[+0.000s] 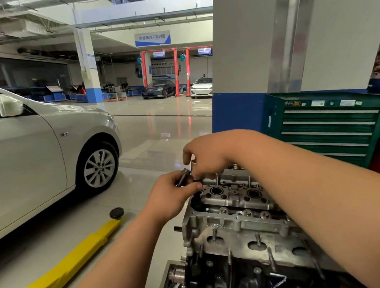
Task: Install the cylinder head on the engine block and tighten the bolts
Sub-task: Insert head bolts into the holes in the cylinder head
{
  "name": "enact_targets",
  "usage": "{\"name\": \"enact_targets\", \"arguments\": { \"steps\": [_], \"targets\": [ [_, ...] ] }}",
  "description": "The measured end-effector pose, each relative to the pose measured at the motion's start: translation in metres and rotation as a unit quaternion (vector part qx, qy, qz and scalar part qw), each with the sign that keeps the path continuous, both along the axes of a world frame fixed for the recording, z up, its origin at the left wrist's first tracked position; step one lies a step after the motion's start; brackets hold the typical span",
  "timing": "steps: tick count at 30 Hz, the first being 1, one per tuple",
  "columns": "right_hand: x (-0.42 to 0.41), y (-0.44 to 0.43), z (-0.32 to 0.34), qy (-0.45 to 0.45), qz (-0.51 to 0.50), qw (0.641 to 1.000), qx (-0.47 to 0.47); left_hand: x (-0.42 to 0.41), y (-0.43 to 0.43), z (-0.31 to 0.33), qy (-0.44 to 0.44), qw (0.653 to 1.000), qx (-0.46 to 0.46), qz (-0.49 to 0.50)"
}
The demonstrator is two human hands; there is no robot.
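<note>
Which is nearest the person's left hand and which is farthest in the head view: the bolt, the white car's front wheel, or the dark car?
1. Bolt, held in the left hand.
2. Front wheel, off to the left.
3. Dark car, far back across the hall.

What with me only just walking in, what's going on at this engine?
A person is working on an engine. The cylinder head already sits on the block. The left hand grips a dark bolt above the head's far end. The right hand pinches a small silver part beside it; I cannot tell what.
</note>
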State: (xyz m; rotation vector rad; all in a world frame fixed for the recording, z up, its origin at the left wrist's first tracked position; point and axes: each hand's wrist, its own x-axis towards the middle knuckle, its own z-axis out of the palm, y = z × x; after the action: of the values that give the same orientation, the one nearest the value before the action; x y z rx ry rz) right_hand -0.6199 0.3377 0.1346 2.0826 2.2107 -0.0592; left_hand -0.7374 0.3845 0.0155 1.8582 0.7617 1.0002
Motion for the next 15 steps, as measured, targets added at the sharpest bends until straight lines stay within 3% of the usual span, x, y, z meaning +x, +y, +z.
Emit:
{"name": "enact_targets", "arguments": {
  "steps": [3, 7, 12, 15],
  "targets": [
    [0.002, 0.001, 0.002, -0.051, 0.009, 0.998, 0.044, -0.005, 0.002, 0.000, -0.006, 1.000, -0.003, -0.017],
    [-0.001, 0.007, -0.012, -0.100, -0.061, 0.987, 0.110, 0.004, 0.002, 0.001, -0.021, 1.000, -0.016, -0.007],
    [0.003, 0.004, 0.000, -0.012, 0.005, 1.000, 0.006, 0.004, 0.002, 0.001, -0.031, 0.998, -0.046, -0.032],
    [0.003, 0.004, 0.002, -0.027, 0.003, 0.999, 0.034, -0.003, 0.008, 0.002, -0.024, 0.993, -0.104, -0.059]
  ]
}}
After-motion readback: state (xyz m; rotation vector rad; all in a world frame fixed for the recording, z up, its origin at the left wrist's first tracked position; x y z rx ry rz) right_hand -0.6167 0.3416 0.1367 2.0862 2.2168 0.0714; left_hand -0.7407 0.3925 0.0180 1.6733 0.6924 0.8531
